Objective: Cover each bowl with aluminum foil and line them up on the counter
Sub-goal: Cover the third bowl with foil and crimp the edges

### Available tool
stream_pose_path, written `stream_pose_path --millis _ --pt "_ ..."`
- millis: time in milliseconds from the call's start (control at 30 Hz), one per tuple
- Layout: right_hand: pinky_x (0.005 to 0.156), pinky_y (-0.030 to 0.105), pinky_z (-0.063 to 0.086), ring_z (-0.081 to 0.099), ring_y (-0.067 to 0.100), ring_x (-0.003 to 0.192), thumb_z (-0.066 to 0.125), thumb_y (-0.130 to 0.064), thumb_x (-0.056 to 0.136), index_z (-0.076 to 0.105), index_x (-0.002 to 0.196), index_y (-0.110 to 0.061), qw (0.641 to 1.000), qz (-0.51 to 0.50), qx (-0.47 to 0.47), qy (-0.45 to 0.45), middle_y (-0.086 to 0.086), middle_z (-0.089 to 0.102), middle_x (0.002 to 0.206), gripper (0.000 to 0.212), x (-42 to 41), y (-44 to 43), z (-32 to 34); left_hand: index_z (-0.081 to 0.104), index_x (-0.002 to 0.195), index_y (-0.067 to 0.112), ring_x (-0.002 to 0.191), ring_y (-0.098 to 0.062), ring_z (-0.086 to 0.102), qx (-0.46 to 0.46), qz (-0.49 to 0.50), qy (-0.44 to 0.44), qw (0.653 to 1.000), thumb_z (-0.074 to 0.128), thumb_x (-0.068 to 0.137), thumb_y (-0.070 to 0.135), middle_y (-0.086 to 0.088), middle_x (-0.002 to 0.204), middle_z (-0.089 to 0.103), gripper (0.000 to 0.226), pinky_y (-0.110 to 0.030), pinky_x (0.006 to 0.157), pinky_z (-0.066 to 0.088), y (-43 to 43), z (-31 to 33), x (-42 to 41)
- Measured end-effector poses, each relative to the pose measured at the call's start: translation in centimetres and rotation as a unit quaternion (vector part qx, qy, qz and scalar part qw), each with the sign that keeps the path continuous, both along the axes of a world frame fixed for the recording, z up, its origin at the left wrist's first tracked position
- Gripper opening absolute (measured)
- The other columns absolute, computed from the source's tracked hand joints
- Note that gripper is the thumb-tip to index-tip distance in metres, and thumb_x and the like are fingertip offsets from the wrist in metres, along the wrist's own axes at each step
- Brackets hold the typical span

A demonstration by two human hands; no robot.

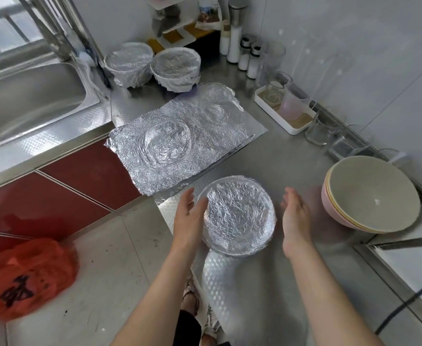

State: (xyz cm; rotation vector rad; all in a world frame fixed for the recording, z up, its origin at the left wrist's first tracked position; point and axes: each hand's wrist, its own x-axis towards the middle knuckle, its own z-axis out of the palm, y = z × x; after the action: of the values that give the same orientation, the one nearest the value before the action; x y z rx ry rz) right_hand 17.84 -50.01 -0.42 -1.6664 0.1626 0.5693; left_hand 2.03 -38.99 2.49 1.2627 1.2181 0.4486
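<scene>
I have both bare forearms reaching forward from the lower edge, angled a bit toward each other. My left hand [189,216] is flat, fingers straight and together, palm turned inward. My right hand [295,217] mirrors it, fingers relaxed, tips blurred. Palms face each other, apart.

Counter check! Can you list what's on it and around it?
Surface: steel counter.
Job's things: foiled bowl in front; two foiled bowls at the back, side by side; foil sheets lying flat; uncovered stack of bowls at right.
Clutter: shakers; tray holding cups.
Hands: left hand open, fingers at the front bowl's side; right hand open, apart from it.
Cables: dark cable, lower right.
Surroundings: sink, red cabinet, orange bag.
</scene>
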Motion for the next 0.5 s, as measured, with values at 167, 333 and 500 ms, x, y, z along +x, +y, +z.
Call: stream_pose_path --millis 167,333,500 --pt "0.110 0.046 0.038 0.052 0.020 0.126 0.046 -0.040 0.096 0.056 0.131 -0.013 0.997 0.020 0.015 0.079 0.003 0.057 0.136 0.045 -3.5 0.2 -0.7 0.050 0.140 0.021 0.132 -0.030 0.044 -0.007 -0.026 -0.013 1.000 0.039 0.103 0.035 -0.010 0.141 0.051 0.041 -0.039 0.108 0.035 -0.3 0.4 1.5" --pt "0.110 0.045 0.039 0.052 0.019 0.125 0.040 -0.034 0.101 0.053 0.134 -0.010 0.998 0.040 0.004 0.050 0.004 0.056 0.136 0.043 -3.7 1.1 0.3 0.054 0.125 0.026 0.111 -0.004 0.051 0.013 -0.010 -0.048 0.999 0.037 0.105 0.026 0.012 0.118 0.057 0.026 -0.012 0.089 0.037 -0.1 1.2 1.3" --pt "0.108 0.037 0.040 0.055 0.016 0.119 0.043 -0.030 0.102 0.049 0.138 -0.010 0.995 0.088 0.039 0.021 0.001 0.057 0.130 0.042 -2.2 5.0 3.7 0.052 0.134 0.026 0.099 -0.001 0.052 0.010 0.002 -0.079 0.997 0.041 0.103 0.032 0.018 0.107 0.055 0.033 -0.019 0.085 0.042 3.5 3.7 0.8"
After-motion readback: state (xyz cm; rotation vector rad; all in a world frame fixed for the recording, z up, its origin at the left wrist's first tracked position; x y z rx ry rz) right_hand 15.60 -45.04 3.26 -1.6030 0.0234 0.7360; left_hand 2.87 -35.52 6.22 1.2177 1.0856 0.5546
